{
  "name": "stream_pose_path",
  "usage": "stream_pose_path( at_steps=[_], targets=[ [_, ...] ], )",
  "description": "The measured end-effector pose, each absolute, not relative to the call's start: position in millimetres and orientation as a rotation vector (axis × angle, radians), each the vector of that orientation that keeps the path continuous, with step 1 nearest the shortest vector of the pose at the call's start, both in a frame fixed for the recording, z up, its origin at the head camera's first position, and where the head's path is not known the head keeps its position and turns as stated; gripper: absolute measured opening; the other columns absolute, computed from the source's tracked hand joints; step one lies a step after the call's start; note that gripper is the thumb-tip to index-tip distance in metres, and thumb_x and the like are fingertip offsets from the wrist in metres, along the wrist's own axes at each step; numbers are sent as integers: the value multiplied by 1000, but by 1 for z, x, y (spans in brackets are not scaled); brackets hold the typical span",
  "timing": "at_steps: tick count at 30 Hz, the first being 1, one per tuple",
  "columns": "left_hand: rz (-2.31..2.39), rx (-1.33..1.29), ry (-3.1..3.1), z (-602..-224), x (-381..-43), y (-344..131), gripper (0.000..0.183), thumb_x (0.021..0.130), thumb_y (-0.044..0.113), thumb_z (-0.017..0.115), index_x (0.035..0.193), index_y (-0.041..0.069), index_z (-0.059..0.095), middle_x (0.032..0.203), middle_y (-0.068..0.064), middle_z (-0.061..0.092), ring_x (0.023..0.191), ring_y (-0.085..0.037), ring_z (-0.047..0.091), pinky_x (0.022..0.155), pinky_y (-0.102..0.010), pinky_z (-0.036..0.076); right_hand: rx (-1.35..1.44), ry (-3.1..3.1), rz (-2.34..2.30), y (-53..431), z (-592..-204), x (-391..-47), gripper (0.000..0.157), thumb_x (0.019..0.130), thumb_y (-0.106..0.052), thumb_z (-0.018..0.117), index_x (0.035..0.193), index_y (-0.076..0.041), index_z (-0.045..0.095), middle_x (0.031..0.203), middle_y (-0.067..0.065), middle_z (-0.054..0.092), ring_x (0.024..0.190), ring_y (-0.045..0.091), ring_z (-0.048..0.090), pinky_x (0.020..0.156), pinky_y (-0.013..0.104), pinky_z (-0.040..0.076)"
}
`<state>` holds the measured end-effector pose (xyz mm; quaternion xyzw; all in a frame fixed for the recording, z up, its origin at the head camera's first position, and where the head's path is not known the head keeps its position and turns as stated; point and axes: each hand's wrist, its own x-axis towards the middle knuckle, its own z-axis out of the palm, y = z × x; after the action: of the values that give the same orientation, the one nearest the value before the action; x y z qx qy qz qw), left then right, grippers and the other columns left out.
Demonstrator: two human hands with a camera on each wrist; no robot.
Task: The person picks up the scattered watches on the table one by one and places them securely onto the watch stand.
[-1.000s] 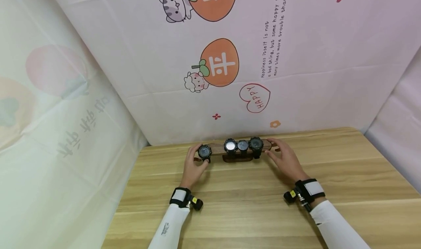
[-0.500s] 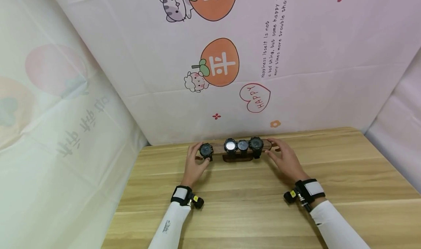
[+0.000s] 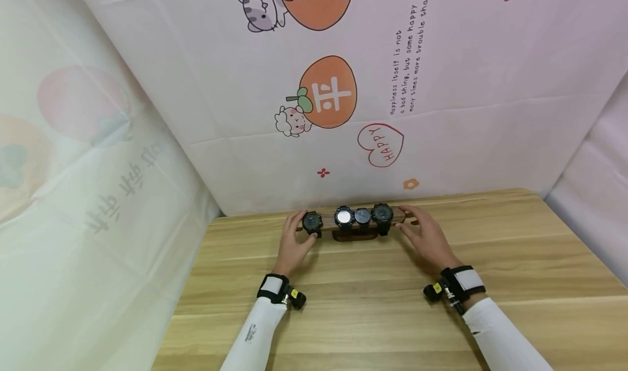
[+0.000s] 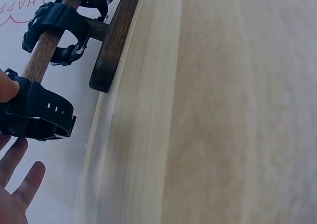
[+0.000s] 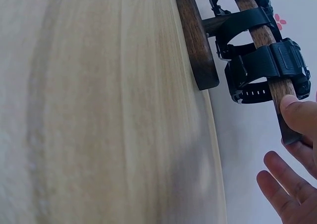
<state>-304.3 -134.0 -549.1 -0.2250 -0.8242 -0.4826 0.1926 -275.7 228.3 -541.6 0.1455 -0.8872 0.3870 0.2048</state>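
Note:
A dark wooden watch stand (image 3: 327,222) holds a row of black wristwatches along its bar. My left hand (image 3: 293,248) pinches a black watch (image 3: 312,223) at the bar's left end, thumb on the near side. In the left wrist view that watch (image 4: 42,110) has its strap closed in a loop around the bar's end. My right hand (image 3: 429,241) grips the bar's right tip; its thumb presses the wood (image 5: 283,91) in the right wrist view. Between the hands sit a bright-faced watch (image 3: 343,217), a smaller watch (image 3: 363,217) and a large dark watch (image 3: 382,213).
The stand's foot (image 3: 354,236) rests on the wood-grain table (image 3: 363,305) near its back edge. A printed white cloth (image 3: 235,169) hangs right behind, and another cloth (image 3: 88,207) hangs on the left. Each wrist wears a strapped camera.
My left hand has moved slightly right and the watch with it, further onto the bar and nearer the other watches. The right hand and the stand have stayed in place.

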Motion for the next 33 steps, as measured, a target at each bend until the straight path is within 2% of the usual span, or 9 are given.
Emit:
stream_pose_path(
  at_steps=[5,10,20,27,33],
  targets=[
    [-1391,-637,-2294,-547,-304,-130,65,85,8,71,143,16,42,139,-8,45,122,-26,46,90,-52,49,407,-2475,1073,228,-542,-276,52,90,-13,69,138,-6,49,128,14,55,108,31,53,88,52,48],
    [-1394,-660,-2265,-536,-296,-124,64,84,-2,69,141,8,43,137,-19,46,121,-35,46,87,-60,47,413,-2477,1083,228,-542,-276,52,91,-15,68,138,-6,49,129,15,54,108,32,53,88,53,48],
    [-1383,-702,-2264,-520,-284,-118,63,84,-4,68,142,5,44,138,-26,45,121,-36,45,86,-61,48,402,-2474,1086,229,-544,-276,52,91,-17,68,139,-9,48,129,15,54,108,33,54,88,52,48],
    [-1397,-695,-2241,-529,-290,-115,65,82,-4,70,141,5,45,138,-25,45,122,-36,45,85,-64,47,416,-2468,1095,228,-542,-275,52,91,-17,68,139,-11,49,129,14,55,108,32,54,88,53,49],
    [-1364,-648,-2315,-548,-304,-117,66,86,11,71,145,19,43,144,-10,43,129,-24,40,91,-55,48,411,-2470,1091,229,-541,-274,51,91,-18,68,138,-9,49,129,15,55,107,31,54,88,53,48]
  ],
)
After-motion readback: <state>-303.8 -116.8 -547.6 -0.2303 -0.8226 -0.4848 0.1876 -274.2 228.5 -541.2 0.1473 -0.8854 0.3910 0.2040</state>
